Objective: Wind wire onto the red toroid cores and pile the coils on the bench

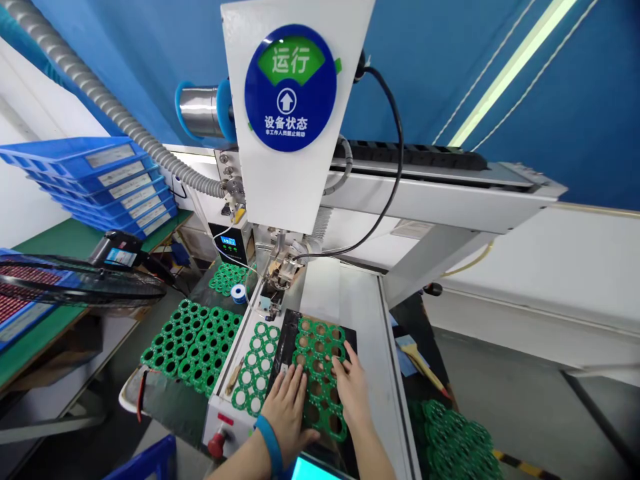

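Note:
A green circuit board panel (pixel 327 340) with rows of round cutouts lies on a black fixture plate (pixel 284 343) on the machine bed. My left hand (pixel 289 405), with a blue wristband (pixel 270 443), rests at the panel's lower left edge, fingers extended and together. On the panel's right side lies my right hand (pixel 353 387), its index finger stretched along the edge and the other fingers bent slightly over the boards. Neither hand visibly grips anything. Left of the fixture, a second green panel (pixel 253 365) sits on the white bed, which shows through its holes.
Above the bed hangs a white machine head (pixel 295 180) with a soldering tip assembly (pixel 280 270). More green panels (pixel 200 340) lie to the left, near a fan (pixel 75 283). A red button (pixel 217 445) projects in front. At right are a brush (pixel 420 360) and stacked panels (pixel 457 443).

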{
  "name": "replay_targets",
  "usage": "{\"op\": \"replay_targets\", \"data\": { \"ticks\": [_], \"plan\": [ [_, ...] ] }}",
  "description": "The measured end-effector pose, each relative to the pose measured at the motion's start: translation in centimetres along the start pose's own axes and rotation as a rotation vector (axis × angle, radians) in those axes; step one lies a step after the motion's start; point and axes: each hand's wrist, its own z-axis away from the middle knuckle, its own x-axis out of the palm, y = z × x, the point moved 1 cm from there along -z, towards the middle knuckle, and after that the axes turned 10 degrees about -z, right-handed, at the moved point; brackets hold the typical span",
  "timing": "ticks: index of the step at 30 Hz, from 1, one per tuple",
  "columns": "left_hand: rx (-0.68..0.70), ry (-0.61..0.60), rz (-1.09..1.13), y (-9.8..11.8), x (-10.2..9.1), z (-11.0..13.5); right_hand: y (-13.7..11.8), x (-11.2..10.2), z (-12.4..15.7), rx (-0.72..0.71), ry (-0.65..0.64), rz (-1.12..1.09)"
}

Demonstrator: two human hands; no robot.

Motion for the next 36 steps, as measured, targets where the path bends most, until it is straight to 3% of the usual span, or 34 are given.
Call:
{"op": "replay_targets", "data": {
  "ticks": [7,12,15,19,23,28,33,36],
  "plan": [
    [-0.019,-0.009,-0.183,0.8,0.7,-0.6,1.8,0.3,-0.6,-0.231,0.088,0.257],
    [-0.010,-0.001,-0.271,1.2,1.2,-1.0,1.1,-0.3,0.1,-0.466,0.107,0.457],
    [-0.004,0.002,-0.307,1.3,1.6,-1.3,0.0,0.1,-0.2,-0.581,0.004,0.543],
    [0.019,0.007,-0.331,1.3,1.8,-1.3,-1.1,2.3,-1.0,-0.667,-0.234,0.631],
    [0.034,0.018,-0.337,1.0,2.0,-1.1,-1.1,4.1,-1.1,-0.638,-0.304,0.690],
    [0.023,0.003,-0.337,1.0,1.6,-1.0,-1.4,4.5,-0.4,-0.564,-0.301,0.672],
    [0.010,-0.043,-0.310,1.3,0.6,-0.9,-2.2,4.8,-0.9,-0.440,-0.270,0.514],
    [-0.002,-0.062,-0.289,1.2,0.0,-0.8,-2.3,3.8,-1.8,-0.335,-0.219,0.325]
  ]
}}
